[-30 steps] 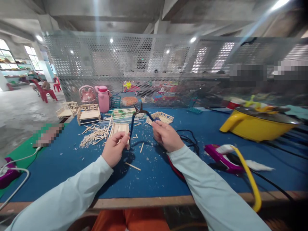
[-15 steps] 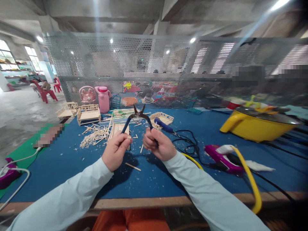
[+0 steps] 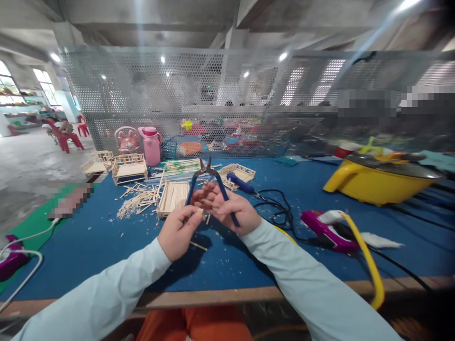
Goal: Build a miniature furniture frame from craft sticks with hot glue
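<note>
Blue-handled nippers (image 3: 222,187) stand jaws up, their handles spread wide, in my right hand (image 3: 238,210). My right thumb lies over one handle while the fingers are stretched out toward the left. My left hand (image 3: 180,232) pinches a small pale wooden piece (image 3: 201,211) between thumb and fingertips, close to my right fingers. The other nipper handle runs down to my left hand; whether they touch I cannot tell. Just behind is a small wooden stick frame (image 3: 174,198) filled with sticks. A loose stick (image 3: 198,246) lies on the blue tabletop (image 3: 227,270) below my hands.
Loose sticks and offcuts (image 3: 140,203) lie left of centre, near miniature wooden beds (image 3: 130,168). A blue-handled tool (image 3: 241,183) with a black cord lies behind my right hand. Rightward are a purple power strip (image 3: 329,232) and a yellow pan (image 3: 380,182). Perforated metal (image 3: 213,94) stands behind.
My hands have come closer together. The fingers of my right hand have opened out from around the nipper handle, and my left hand has moved right with the small wooden piece.
</note>
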`<state>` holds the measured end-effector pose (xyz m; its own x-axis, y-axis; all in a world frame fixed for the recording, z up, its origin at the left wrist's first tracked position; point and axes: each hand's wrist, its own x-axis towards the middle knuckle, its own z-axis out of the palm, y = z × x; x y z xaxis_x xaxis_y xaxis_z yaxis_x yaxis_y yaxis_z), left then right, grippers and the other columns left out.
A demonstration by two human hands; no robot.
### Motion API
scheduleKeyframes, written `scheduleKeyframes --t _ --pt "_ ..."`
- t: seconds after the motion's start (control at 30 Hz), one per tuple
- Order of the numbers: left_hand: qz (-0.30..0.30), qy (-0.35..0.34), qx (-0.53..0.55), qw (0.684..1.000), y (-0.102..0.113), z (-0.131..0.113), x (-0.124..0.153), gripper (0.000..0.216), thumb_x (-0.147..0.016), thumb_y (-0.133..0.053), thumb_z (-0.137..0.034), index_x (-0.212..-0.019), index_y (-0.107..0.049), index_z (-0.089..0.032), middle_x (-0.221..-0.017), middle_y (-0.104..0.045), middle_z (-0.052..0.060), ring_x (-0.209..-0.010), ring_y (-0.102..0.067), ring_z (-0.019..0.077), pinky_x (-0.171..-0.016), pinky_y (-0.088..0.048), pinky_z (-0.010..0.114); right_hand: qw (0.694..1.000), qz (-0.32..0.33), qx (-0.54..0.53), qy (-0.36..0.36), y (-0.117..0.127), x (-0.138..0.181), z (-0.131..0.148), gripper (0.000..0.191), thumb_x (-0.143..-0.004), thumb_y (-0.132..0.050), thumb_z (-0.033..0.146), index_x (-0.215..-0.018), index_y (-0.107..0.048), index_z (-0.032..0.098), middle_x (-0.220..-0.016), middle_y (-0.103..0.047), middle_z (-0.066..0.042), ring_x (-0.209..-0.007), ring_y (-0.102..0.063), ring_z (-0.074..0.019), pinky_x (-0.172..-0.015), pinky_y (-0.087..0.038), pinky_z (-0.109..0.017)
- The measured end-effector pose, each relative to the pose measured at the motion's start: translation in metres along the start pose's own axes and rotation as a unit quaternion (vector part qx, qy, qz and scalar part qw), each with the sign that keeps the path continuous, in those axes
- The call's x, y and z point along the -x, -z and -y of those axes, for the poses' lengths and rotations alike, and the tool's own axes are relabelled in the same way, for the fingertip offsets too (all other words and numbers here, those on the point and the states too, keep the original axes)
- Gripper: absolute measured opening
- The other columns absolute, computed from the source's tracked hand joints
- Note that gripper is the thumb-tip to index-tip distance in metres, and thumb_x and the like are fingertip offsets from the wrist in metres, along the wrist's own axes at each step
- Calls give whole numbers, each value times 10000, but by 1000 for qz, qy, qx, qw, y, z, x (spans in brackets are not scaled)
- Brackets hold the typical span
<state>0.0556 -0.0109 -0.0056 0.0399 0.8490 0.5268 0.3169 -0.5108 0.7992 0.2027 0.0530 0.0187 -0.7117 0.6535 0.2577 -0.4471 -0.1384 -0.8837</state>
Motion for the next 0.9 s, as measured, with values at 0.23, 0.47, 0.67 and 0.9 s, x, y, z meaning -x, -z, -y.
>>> scheduleKeyframes --t 0.23,0.47,0.67,0.9 --pt "45 82 6 996 -3 16 0 283 -794 -496 -404 -686 -614 -170 -817 -622 66 -964 -534 213 -806 -408 293 964 -116 182 -153 30 4 33 416 -499 -448 52 -898 -447 170 -584 -572 35 -333 -470 -75 -264 -300 -144" --pt "191 124 5 974 -9 13 7 315 -791 -485 -410 -747 -653 -148 -665 -622 22 -611 -514 130 -605 -407 229 863 -195 412 -218 59 7 36 323 -530 -449 103 -838 -535 147 -466 -507 44 -274 -266 -48 -276 -170 -183" --pt "182 97 -11 978 -7 16 6 305 -778 -506 -412 -717 -660 -156 -634 -622 15 -619 -528 139 -615 -418 222 757 -268 594 -50 53 -2 22 137 -650 -585 217 -777 -599 168 -695 -604 -25 -597 -502 -121 -572 -379 -239" --pt "180 90 -30 979 -5 12 6 283 -805 -470 -368 -717 -624 -147 -632 -601 15 -603 -508 126 -590 -388 227 623 -349 697 64 28 51 49 299 -836 -354 315 -988 -547 145 -641 -565 -29 -549 -515 -147 -588 -400 -269"
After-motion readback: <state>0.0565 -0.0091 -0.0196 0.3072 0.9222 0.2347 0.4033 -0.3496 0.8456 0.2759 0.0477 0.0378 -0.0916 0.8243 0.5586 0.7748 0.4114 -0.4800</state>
